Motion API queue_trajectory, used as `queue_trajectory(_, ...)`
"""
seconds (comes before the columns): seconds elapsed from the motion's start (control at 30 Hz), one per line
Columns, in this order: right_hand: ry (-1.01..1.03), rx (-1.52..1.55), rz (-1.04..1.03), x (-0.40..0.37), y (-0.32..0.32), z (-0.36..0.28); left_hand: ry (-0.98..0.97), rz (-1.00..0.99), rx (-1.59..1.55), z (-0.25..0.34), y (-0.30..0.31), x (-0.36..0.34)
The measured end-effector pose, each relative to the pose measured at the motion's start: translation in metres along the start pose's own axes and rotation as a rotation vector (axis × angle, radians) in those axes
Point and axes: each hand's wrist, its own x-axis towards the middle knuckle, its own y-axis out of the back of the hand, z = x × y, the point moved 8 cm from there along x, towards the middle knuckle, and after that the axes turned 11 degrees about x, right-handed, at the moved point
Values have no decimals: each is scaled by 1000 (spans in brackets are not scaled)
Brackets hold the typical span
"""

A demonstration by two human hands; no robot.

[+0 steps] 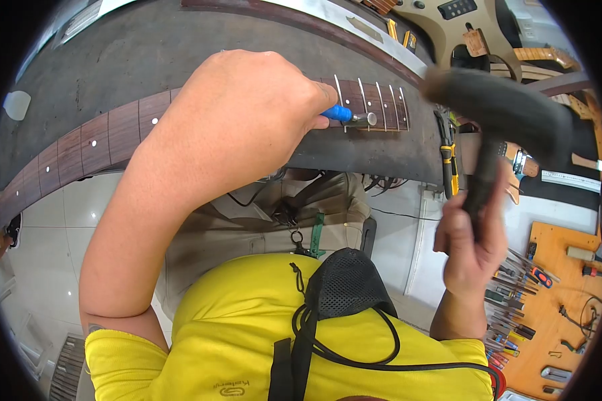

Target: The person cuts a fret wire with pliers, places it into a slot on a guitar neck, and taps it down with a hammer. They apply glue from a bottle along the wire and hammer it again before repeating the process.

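A long dark wood guitar fretboard (pixel 107 137) with white dot inlays lies across a dark grey bench top (pixel 147 53). My left hand (pixel 247 107) rests on it and grips a blue-handled tool (pixel 338 113) whose metal tip (pixel 366 119) sits against the metal frets (pixel 374 100) near the board's right end. My right hand (pixel 471 244) holds a dark hammer by its handle (pixel 483 180), raised to the right of the bench, its blurred head (pixel 502 107) above and right of the frets.
Yellow-handled pliers (pixel 448 157) hang at the bench's right edge. An orange board (pixel 562 314) at lower right carries several screwdrivers and small tools. Guitar bodies (pixel 461 27) lie at the top right. White tiled floor (pixel 67 227) shows below the bench.
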Motion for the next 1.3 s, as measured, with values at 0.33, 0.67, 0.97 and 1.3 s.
queue_trajectory(0.33,-127,43,-18,7,-6,9,40,52,-31,-8,-2,2)
queue_trajectory(0.67,-4,71,35,4,1,-5,-76,21,16,3,-1,-5)
queue_trajectory(0.97,81,-18,-22,0,-4,-3,-73,42,24,3,0,-5)
queue_trajectory(1.3,32,-23,24,-5,-1,2,-63,46,31,2,1,-5)
